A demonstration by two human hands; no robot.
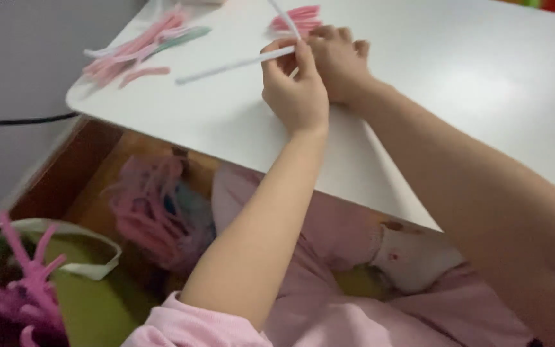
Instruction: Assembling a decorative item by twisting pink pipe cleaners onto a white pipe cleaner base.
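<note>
While both hands meet at the far side of the white table [470, 83], the left hand [295, 90] pinches a white pipe cleaner [226, 65] between thumb and fingers, closed tight on its near end. The right hand [338, 58] sits just behind, fingers curled, touching the same spot (what exactly it grips is hidden by the left hand). A second white strand [284, 16] runs up from the pinch, so the step looks like bending or twisting at that point. To do it well, I'd judge: keep the pinch firm right at the bend, let the long free end lie flat on the table, and turn with the fingertips rather than the wrist. A pile of pink pipe cleaners [133, 48] lies well apart to the left, and a smaller pink bundle [297, 18] sits just beyond the hands.
</note>
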